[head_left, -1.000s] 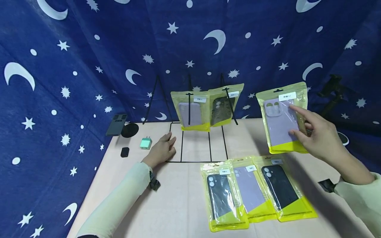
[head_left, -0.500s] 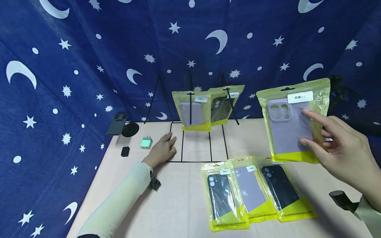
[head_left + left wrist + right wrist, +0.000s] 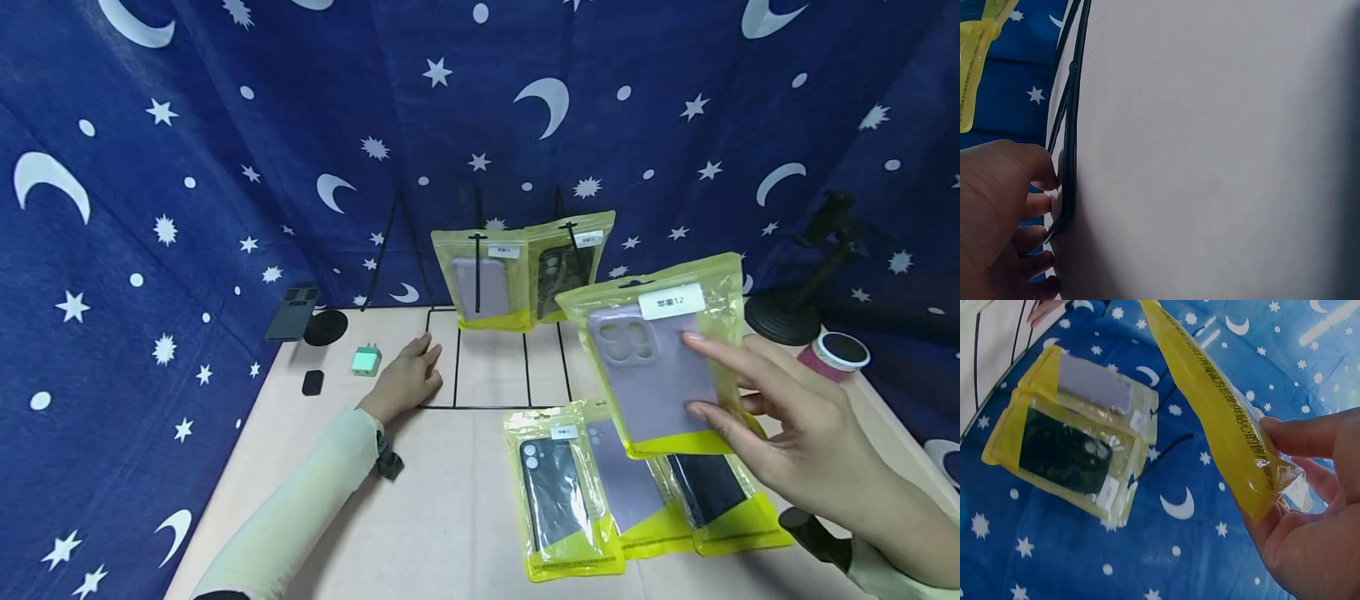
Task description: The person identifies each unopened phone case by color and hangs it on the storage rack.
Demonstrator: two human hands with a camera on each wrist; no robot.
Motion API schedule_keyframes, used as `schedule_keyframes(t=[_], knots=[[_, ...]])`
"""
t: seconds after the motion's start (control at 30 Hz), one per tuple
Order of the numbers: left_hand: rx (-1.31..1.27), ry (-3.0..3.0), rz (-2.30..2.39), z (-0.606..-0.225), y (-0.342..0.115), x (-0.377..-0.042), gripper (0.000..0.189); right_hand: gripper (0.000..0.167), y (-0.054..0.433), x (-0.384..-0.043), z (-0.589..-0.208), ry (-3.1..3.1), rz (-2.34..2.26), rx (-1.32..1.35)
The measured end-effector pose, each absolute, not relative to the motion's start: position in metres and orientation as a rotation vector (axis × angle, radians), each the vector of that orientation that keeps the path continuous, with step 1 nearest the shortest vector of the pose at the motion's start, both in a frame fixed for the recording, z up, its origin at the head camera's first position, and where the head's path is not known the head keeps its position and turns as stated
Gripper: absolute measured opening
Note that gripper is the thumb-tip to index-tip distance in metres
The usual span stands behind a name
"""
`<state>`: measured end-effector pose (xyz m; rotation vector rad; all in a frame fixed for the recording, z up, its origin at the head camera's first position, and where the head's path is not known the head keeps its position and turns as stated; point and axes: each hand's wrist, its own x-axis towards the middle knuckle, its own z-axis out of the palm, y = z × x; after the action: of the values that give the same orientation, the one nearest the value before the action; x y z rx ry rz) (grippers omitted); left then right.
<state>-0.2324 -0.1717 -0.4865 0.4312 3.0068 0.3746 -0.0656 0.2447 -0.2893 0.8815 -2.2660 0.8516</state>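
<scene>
My right hand (image 3: 810, 437) pinches a yellow-edged clear pouch by its right side, and a lilac phone case (image 3: 652, 383) shows inside, its white label uppermost. Seen from the right wrist, the pouch's yellow bottom (image 3: 1210, 406) lies between thumb and fingers. My left hand (image 3: 405, 379) grips the left side of a black wire display rack (image 3: 530, 375); the left wrist view has the fingers curled at its rod (image 3: 1070, 137). Two pouches hang on the rack's hooks, one with a lilac case (image 3: 491, 287), the other with a black case (image 3: 551, 275).
On the table lie three pouched cases: a dark one (image 3: 555, 492), a lilac one (image 3: 633, 492) and a black one (image 3: 708, 492), the last two partly covered by the held pouch. A green charger (image 3: 366, 360), phone stand (image 3: 292, 315) and pink-sided round container (image 3: 836, 354) stand around.
My right hand has brought the pouch first nearer to the camera, then left and down over the pouches on the table. The left hand has stayed at the rack.
</scene>
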Motion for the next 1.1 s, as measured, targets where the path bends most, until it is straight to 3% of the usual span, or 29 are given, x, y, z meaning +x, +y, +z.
schedule_keyframes(t=[0.8, 1.0, 1.1], knots=[[0.476, 3.033, 0.373, -0.488, -0.174, -0.232, 0.06, 0.049, 0.175, -0.087, -0.337, -2.304, 1.003, 1.246], [0.499, 3.058, 0.391, -0.49, -0.174, -0.233, 0.059, 0.073, 0.161, -0.097, -0.342, -2.32, 1.025, 1.218], [0.511, 3.068, 0.387, -0.491, -0.174, -0.233, 0.057, 0.076, 0.157, -0.102, -0.345, -2.354, 1.042, 1.177]])
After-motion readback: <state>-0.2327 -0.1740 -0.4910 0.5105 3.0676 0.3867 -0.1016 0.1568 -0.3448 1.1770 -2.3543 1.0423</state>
